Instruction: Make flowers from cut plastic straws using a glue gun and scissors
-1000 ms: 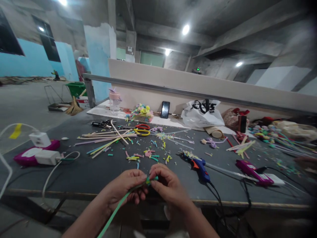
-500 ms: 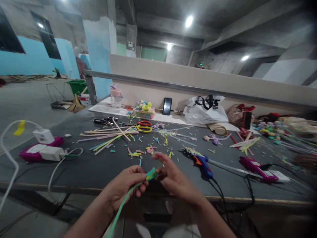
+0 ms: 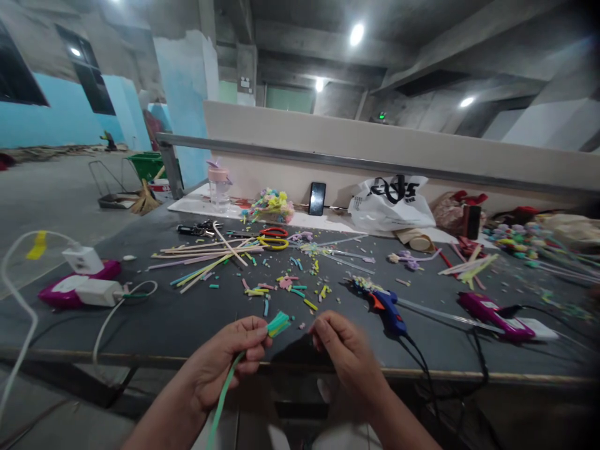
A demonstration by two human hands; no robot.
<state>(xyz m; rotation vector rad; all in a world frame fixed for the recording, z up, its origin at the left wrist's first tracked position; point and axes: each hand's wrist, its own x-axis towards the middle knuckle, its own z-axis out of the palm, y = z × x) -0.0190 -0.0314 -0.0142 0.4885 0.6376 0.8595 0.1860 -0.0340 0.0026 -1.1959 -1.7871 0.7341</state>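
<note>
My left hand is closed around a small bundle of short green and yellow chenille stem pieces. A long green chenille stem runs down from that hand toward the bottom of the view. To the right, apart from the bundle, is my right hand. Its fingers are curled together at the table's front edge, and whatever may be between them is hidden. Cut green and yellow pieces lie on the table just beyond the hands. A blue glue gun with an orange trigger rests right of my right hand.
Long chenille stems and red-and-yellow-handled scissors lie mid-table among scraps. Purple power strips with cords sit at both sides. Along the back stand a bottle, a phone and a white bag.
My right hand has drawn back from the bundle, down and to the right, and its fingers have curled in. My left hand has shifted slightly left with the bundle.
</note>
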